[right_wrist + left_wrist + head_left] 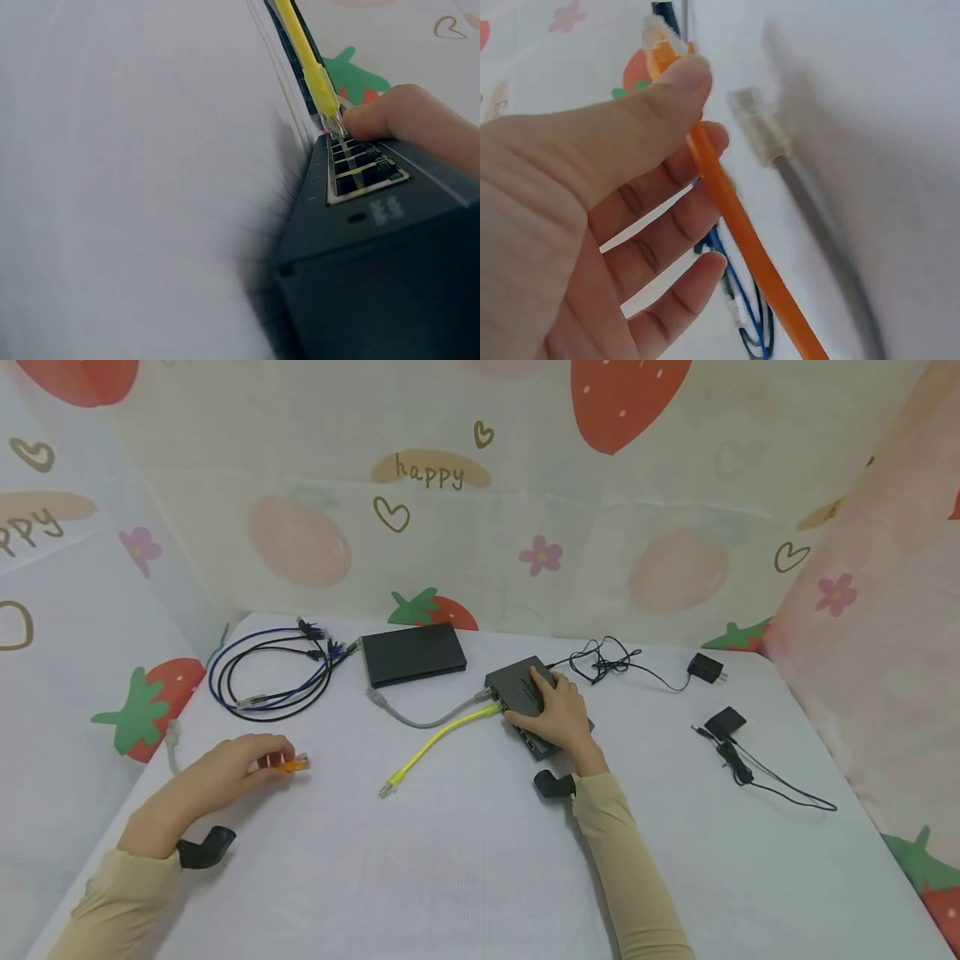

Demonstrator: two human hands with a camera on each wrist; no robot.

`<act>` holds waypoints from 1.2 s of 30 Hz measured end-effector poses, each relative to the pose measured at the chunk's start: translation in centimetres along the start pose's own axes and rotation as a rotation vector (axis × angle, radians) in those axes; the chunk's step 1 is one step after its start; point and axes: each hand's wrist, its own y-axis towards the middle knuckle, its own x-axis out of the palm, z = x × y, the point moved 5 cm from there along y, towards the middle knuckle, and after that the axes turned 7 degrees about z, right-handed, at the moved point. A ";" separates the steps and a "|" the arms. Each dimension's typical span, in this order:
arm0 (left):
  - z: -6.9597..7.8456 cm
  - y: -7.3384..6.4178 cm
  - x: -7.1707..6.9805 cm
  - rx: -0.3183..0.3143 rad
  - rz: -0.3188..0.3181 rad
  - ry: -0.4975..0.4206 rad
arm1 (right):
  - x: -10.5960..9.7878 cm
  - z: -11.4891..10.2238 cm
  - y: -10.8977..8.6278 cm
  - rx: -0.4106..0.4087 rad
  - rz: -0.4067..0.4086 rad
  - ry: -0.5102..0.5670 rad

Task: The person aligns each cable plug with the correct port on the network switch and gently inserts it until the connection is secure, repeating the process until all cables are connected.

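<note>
My left hand (238, 768) pinches an orange network cable (746, 240) just behind its clear plug, thumb against the fingers. Beside it in the left wrist view runs a grey cable (829, 232) with a clear plug, apart from the hand. On the right, my right hand (562, 714) grips a black network switch (516, 685), its fingers over the top and the thumb by the port edge. A yellow cable (435, 743) and a short grey cable (427, 724) run from the switch's port side. In the right wrist view the yellow plug (322, 94) sits at the far port, near the thumb; several ports look vacant.
A second black box (414, 654) lies at the back, beside coiled blue and black cables (273, 714). A power adapter (706, 667) has its cord leading toward the switch. Another adapter (725, 722) with a bundled cord lies at the right. Printed cloth (540, 510) walls the table's back and sides.
</note>
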 end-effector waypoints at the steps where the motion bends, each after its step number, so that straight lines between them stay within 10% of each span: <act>1: 0.0 0.1 -0.3 0.007 0.012 0.006 | 0.0 0.0 0.0 0.000 0.001 0.001; 15: 2.6 1.4 -4.0 0.162 0.272 0.066 | -0.1 0.0 -0.1 -0.001 0.003 -0.011; 36: 6.1 5.8 -1.4 -0.040 0.110 0.010 | -0.1 -0.1 0.0 -0.011 0.002 -0.026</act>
